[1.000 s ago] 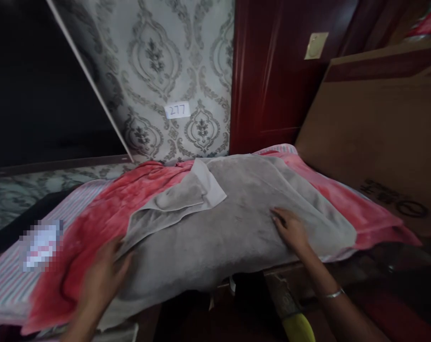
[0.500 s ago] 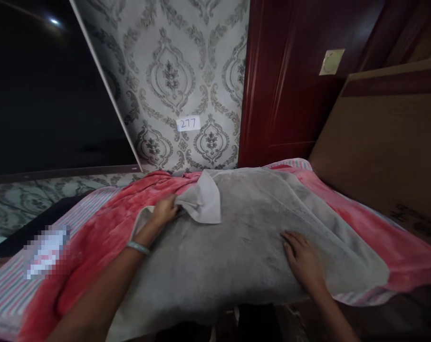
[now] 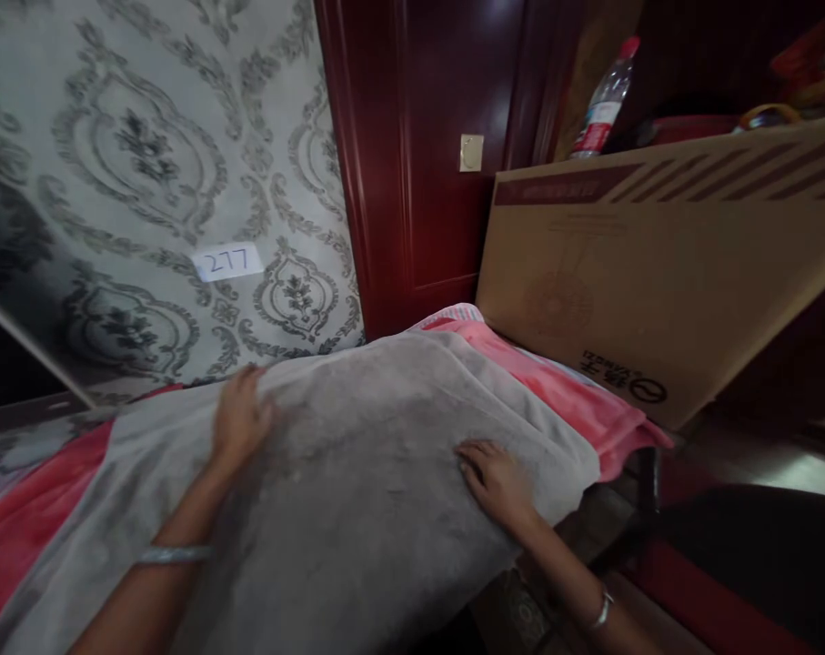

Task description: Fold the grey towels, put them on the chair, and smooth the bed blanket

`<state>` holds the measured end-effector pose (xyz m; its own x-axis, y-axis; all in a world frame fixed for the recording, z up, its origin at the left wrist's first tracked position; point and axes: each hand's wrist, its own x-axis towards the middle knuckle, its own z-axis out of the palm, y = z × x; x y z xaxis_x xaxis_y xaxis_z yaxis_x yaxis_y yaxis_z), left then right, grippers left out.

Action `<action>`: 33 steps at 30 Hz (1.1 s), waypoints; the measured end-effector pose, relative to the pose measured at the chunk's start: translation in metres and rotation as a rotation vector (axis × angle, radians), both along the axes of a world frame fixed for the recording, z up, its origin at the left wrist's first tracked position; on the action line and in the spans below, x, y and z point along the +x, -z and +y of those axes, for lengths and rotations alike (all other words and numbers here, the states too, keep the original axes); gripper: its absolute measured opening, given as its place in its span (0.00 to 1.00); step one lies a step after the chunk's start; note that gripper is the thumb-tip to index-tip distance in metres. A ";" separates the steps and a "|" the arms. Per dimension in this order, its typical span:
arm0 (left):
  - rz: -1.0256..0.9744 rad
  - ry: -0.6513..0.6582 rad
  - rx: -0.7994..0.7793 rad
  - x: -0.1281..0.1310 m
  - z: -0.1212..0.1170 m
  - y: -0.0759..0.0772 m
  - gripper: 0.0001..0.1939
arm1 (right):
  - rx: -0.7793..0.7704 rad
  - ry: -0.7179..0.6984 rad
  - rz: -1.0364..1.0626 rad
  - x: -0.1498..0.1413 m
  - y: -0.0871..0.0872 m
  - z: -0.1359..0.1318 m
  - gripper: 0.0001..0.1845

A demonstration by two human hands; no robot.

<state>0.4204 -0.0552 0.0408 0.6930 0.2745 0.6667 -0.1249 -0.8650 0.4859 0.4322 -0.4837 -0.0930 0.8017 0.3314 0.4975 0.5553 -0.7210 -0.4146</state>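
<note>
A big, soft, plain grey blanket (image 3: 357,473) is lying spread across the middle, and it is being touched by two bare hands. The bare left hand (image 3: 238,420), with a pale, shiny band (image 3: 176,554) around its wrist, is being laid on the left part of the grey blanket, near the edge by the wall. It is looking blurry. Its fingers are being held loosely open with the thumb apart, and nothing is seen being gripped. The bare right hand (image 3: 498,480), with a thin silver bracelet (image 3: 601,608) around its wrist, is being rested palm down on the right part. Its fingers are being held a little bent, with the thumb apart, and nothing is being gripped there.

At both sides, a fuzzy pink-red blanket (image 3: 576,396) is peeking out from under the grey one. A bit of thin striped cloth (image 3: 453,316) is showing at the far corner.

To the right, a big brown cardboard box (image 3: 548,264) is standing beside the blankets, and its black letters are being shown upside down. A white paper tag (image 3: 227,262) marked 277 is being held on the grey patterned wallpaper (image 3: 145,155), next to a shiny dark red panel (image 3: 439,136).
</note>
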 end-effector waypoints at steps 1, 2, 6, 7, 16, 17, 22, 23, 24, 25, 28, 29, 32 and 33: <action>0.056 0.029 0.046 0.014 -0.013 0.006 0.27 | 0.030 -0.014 0.013 0.009 -0.004 -0.003 0.19; 0.127 0.056 0.089 0.029 -0.028 0.013 0.30 | 0.066 -0.023 0.016 0.021 -0.009 -0.006 0.20; 0.316 0.055 0.161 0.082 -0.091 0.047 0.35 | 0.162 0.012 -0.005 0.087 -0.030 -0.021 0.22; 0.355 0.032 0.186 0.090 -0.104 0.056 0.35 | 0.171 0.037 0.000 0.106 -0.036 -0.024 0.22; 0.519 -0.071 0.400 0.097 -0.128 0.097 0.30 | 0.135 0.217 0.192 0.247 -0.077 0.008 0.32; 0.517 -0.067 0.389 0.097 -0.127 0.097 0.30 | 0.119 0.229 0.218 0.257 -0.080 0.015 0.31; 0.357 0.045 0.184 0.102 -0.116 0.096 0.26 | -0.004 0.300 0.376 0.293 -0.100 0.041 0.22; 0.287 0.103 0.093 0.102 -0.113 0.096 0.24 | -0.031 0.309 0.402 0.297 -0.106 0.045 0.20; 0.227 0.170 -0.022 0.103 -0.111 0.096 0.22 | -0.056 0.312 0.421 0.300 -0.112 0.049 0.18; 0.193 0.241 -0.160 0.104 -0.109 0.096 0.21 | -0.075 0.310 0.428 0.300 -0.118 0.053 0.16; 0.239 0.428 -0.673 0.107 -0.106 0.094 0.28 | -0.082 0.270 0.363 0.278 -0.132 0.072 0.17; 0.263 0.482 -0.847 0.108 -0.105 0.093 0.34 | -0.082 0.220 0.301 0.262 -0.132 0.080 0.19; 0.246 0.614 -1.242 0.109 -0.106 0.089 0.45 | -0.184 -0.132 0.036 0.193 -0.115 0.105 0.18; 0.229 0.623 -1.320 0.108 -0.107 0.088 0.45 | -0.267 -0.293 -0.017 0.168 -0.105 0.111 0.15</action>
<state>0.5284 -0.1621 -0.0475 0.9776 0.2071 0.0388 -0.1152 0.3716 0.9212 0.6003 -0.3727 0.0120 0.6463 0.6642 0.3756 0.7587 -0.6122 -0.2227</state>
